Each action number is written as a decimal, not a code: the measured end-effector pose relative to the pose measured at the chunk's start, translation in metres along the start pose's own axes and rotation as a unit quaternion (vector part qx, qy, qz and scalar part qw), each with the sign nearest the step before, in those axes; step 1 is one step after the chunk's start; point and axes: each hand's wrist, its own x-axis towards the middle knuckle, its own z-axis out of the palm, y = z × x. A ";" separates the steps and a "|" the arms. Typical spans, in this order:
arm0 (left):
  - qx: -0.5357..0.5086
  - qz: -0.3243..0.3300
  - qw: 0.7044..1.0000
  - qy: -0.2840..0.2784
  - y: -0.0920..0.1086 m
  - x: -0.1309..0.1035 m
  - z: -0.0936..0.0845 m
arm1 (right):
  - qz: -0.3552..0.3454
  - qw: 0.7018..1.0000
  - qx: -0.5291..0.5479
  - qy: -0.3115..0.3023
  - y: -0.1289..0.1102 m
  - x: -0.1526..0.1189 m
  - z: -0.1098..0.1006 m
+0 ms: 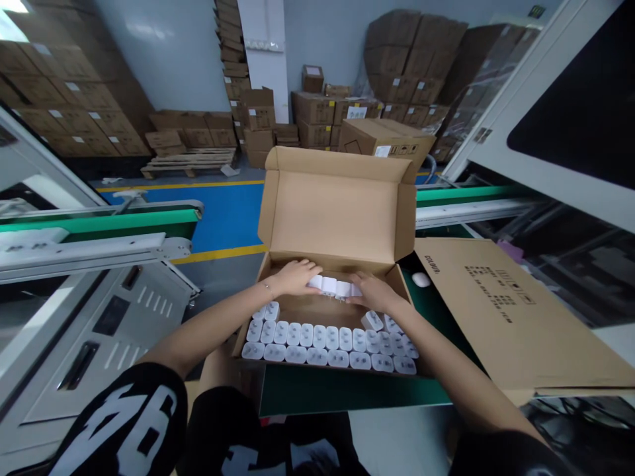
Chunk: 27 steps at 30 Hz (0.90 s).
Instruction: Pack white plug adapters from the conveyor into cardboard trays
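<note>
Between my two hands I squeeze a short row of white plug adapters (336, 287) from its two ends, inside an open cardboard box (330, 307). My left hand (297, 277) is closed on the row's left end. On the right end, my right hand (370, 291) presses with its fingers. The prongs of the held adapters show on the side nearer me. More white plug adapters (319, 337) stand in rows along the box's near side, prongs up. One adapter (372, 321) near my right wrist sits tilted. The box lid (335, 211) stands raised at the back.
A flattened carton (510, 311) lies to the right, beside a white rounded object (421, 279) on the green table (347, 390). Green conveyor belts (124, 223) flank the box left and right. Stacked cartons (317, 116) and a wooden pallet (191, 162) stand behind.
</note>
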 end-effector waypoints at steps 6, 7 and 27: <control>-0.014 -0.023 0.997 0.077 0.003 -0.002 -0.018 | 0.087 0.995 -0.031 0.040 -0.013 -0.037 -0.013; -0.028 -0.034 0.995 0.089 0.001 -0.006 -0.021 | 0.084 0.996 -0.036 0.017 -0.015 -0.047 -0.012; -0.023 0.033 0.999 -0.018 0.002 0.011 0.020 | 0.032 0.998 -0.021 0.057 0.034 -0.028 0.010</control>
